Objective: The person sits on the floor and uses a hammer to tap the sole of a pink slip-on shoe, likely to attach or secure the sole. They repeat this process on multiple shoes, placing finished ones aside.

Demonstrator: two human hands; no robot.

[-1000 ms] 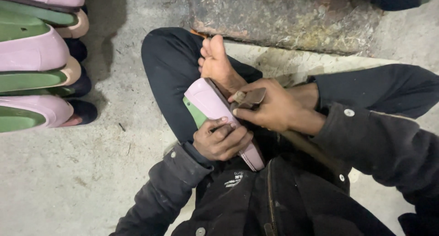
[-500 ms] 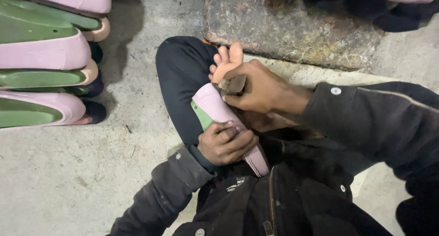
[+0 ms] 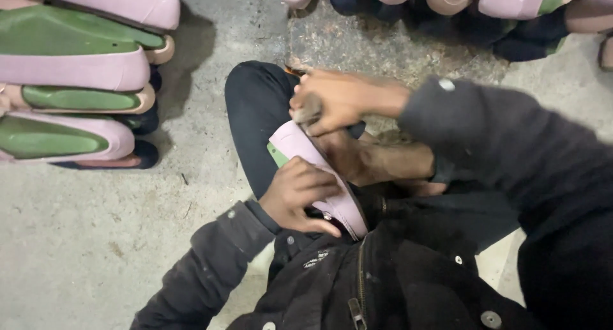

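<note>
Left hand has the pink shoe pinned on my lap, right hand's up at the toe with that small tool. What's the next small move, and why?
Probably draw the right hand and its small brownish tool back down along the pink shoe toward the heel. The tool sits at the toe end, and the left hand clamps the shoe against the lap, so it looks steady enough for a stroke.

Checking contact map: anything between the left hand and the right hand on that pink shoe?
Head view: only a bare stretch of the pink shoe lies between the left hand gripping it and the right hand at its toe.
</note>
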